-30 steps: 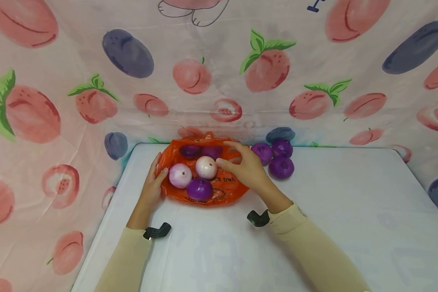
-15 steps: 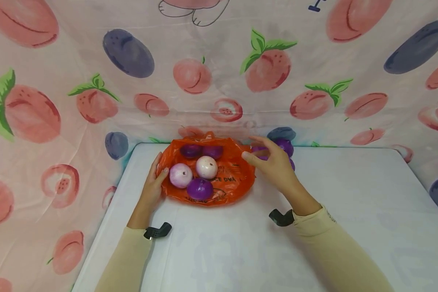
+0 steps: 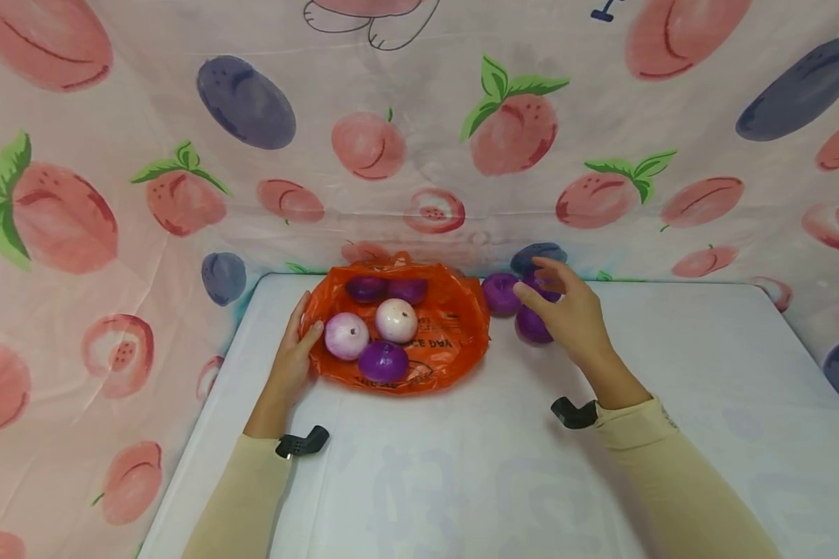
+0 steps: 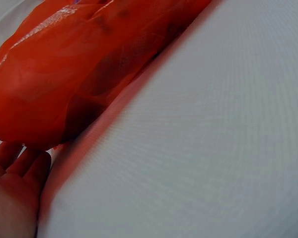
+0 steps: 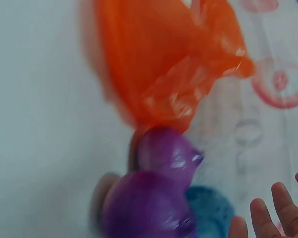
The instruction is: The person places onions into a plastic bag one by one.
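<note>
An orange plastic bag lies with its mouth spread wide on the white table. Inside are several onions: a pale pink-white onion, a whiter onion, a bright purple onion and darker purple ones at the back. My left hand holds the bag's left edge, thumb at the rim and fingers along the outside. To the bag's right sit three purple onions, partly covered by my right hand. That hand hovers above them with spread fingers and nothing in its grasp. The right wrist view shows two purple onions touching.
A white-covered table extends to the right and front. Behind and to the left hangs a pink cloth printed with fruit, meeting the table's back edge just behind the bag and onions. A black wrist camera is on each wrist.
My right hand has moved right, from over the bag's white onion to above the loose purple onions. My left hand and the bag have stayed in place.
</note>
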Available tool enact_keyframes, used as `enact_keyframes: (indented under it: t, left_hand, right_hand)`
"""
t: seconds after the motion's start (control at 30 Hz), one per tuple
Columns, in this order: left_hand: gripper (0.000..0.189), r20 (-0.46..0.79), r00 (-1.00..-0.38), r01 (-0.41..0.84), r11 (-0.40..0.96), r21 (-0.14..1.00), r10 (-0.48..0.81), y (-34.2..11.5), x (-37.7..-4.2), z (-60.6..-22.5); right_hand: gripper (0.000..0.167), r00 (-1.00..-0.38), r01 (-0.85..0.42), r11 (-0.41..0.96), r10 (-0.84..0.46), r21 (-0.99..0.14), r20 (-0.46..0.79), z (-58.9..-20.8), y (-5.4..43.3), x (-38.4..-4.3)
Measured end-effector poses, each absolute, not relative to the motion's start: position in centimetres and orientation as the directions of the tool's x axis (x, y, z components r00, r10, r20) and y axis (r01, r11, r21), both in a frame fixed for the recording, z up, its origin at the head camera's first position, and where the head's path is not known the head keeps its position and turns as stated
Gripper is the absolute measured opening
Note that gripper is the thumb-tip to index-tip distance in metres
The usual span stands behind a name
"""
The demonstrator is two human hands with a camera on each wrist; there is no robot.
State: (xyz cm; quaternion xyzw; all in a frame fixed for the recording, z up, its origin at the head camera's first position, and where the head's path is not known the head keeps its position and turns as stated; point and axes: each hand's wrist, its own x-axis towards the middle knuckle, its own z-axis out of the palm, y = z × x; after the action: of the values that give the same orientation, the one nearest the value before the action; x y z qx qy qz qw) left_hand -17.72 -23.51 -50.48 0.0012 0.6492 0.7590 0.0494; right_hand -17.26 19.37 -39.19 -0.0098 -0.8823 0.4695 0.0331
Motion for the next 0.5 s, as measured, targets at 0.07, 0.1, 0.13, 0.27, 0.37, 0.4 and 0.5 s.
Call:
enact_keyframes:
  t: [0.07, 0.1, 0.13, 0.27, 0.37, 0.4, 0.5]
  left_hand:
    - [0.062, -0.063, -0.995, -0.075, -0.16, 0.984, 0.078, -23.5, -17.7, -50.4]
    - [0.063, -0.067, -0.995, -0.079, -0.158, 0.984, 0.078, -23.5, -17.7, -50.4]
    - [0.063, -0.07, -0.994, -0.082, -0.157, 0.984, 0.078, -23.5, -17.7, -50.4]
    - [0.063, -0.077, -0.994, -0.087, -0.155, 0.984, 0.072, -23.5, -17.8, -50.5]
    - [0.063, -0.077, -0.995, -0.087, -0.157, 0.984, 0.068, -23.5, -17.8, -50.5]
    - [0.064, -0.073, -0.995, -0.084, -0.161, 0.983, 0.072, -23.5, -17.8, -50.5]
    - [0.065, -0.061, -0.995, -0.073, -0.159, 0.985, 0.077, -23.5, -17.8, -50.6]
  right_hand:
    - [0.076, -0.997, -0.002, 0.562, 0.062, -0.827, 0.045, -39.7, 20.0, -17.3]
    - [0.076, -0.997, 0.003, 0.565, 0.067, -0.825, 0.042, -40.0, 20.3, -17.4]
    - [0.077, -0.996, 0.005, 0.565, 0.072, -0.825, 0.043, -40.3, 20.5, -17.4]
    - [0.078, -0.996, 0.02, 0.564, 0.087, -0.826, 0.035, -41.4, 21.3, -17.7]
    - [0.079, -0.996, 0.03, 0.571, 0.087, -0.82, 0.025, -42.1, 21.8, -17.8]
    - [0.079, -0.996, 0.035, 0.573, 0.087, -0.819, 0.019, -42.3, 21.9, -17.8]
    - [0.078, -0.996, 0.045, 0.579, 0.084, -0.814, 0.005, -42.8, 22.3, -18.0]
